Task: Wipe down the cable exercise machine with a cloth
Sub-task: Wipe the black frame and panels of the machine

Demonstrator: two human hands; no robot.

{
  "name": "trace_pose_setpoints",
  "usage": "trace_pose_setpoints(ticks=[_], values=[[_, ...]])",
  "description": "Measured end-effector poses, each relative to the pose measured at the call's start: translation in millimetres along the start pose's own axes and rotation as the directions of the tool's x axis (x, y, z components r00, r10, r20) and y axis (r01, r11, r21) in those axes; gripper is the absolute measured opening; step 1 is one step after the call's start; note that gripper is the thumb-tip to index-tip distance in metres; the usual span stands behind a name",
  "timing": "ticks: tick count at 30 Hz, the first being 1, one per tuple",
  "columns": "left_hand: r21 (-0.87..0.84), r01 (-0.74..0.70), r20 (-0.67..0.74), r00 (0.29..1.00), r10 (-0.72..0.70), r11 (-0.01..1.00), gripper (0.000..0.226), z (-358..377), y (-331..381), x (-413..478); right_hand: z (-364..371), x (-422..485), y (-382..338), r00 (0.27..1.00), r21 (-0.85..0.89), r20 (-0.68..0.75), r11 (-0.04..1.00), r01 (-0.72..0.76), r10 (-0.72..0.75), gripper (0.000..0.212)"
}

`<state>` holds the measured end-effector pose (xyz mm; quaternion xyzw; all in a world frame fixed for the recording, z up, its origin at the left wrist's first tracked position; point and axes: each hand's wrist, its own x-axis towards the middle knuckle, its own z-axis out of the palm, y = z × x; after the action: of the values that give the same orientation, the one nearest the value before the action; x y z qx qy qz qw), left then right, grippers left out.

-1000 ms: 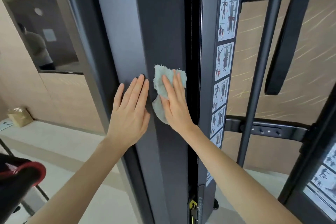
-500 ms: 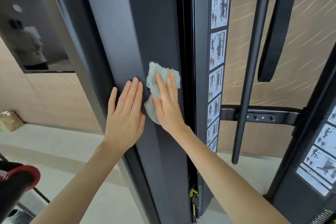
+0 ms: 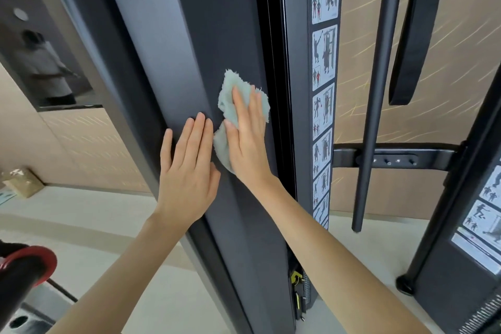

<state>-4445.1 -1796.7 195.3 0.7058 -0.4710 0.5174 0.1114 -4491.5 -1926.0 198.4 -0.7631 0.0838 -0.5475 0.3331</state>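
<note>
A pale green cloth (image 3: 230, 108) lies flat against the dark upright panel of the cable machine (image 3: 217, 22), near the middle of the view. The right hand (image 3: 248, 144) presses it to the panel with straight fingers (image 3: 256, 106) held close together, pointing toward 12 o'clock. The cloth's frayed edge sticks out past the fingertips at 12 o'clock, a strip shows at 3 o'clock of the hand, and a fold hangs out under the thumb at 8 o'clock; the rest is hidden under the palm.

The left hand (image 3: 187, 173) rests flat on the bare panel just beside the cloth, at 9 o'clock of it. Its fingers (image 3: 199, 138) are straight and pressed together, the little finger set slightly apart, and they hold nothing.

At 3 o'clock of the cloth a strip of exercise pictures (image 3: 324, 62) runs down the machine's edge. Further toward 3 o'clock a black bar (image 3: 376, 89) and a black strap (image 3: 412, 35) hang in front of a crossbar (image 3: 433, 157).

A cardboard box (image 3: 23, 182) sits on the floor (image 3: 95, 219) at 9 o'clock, well apart from the hands; what is in it cannot be told.
</note>
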Motion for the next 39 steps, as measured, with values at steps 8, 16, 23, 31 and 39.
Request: trace_pose_setpoints(ticks=[8, 16, 23, 31, 39], values=[[0.066, -0.029, 0.015, 0.999, 0.028, 0.997, 0.061, 4, 2, -5, 14, -77, 54, 0.987, 0.071, 0.000, 0.985, -0.158, 0.159, 0.048], [0.068, -0.086, 0.015, 0.996, 0.086, 0.994, 0.052, 5, -6, -9, 15, -35, 15, 0.993, 0.123, -0.058, 0.988, -0.094, 0.102, 0.048], [0.074, -0.152, 0.052, 0.988, 0.149, 0.986, 0.054, 7, 0, -15, 29, -93, 49, 0.963, 0.161, -0.097, 0.959, -0.235, 0.253, 0.048], [0.043, -0.197, 0.038, 0.980, 0.196, 0.979, 0.048, 14, 6, -21, 26, -56, 13, 0.941, 0.173, -0.131, 0.942, -0.288, 0.312, 0.060], [0.029, -0.253, 0.093, 0.964, 0.249, 0.967, 0.058, 14, 5, -34, 48, -127, 66, 0.864, 0.224, -0.186, 0.877, -0.426, 0.467, 0.051]])
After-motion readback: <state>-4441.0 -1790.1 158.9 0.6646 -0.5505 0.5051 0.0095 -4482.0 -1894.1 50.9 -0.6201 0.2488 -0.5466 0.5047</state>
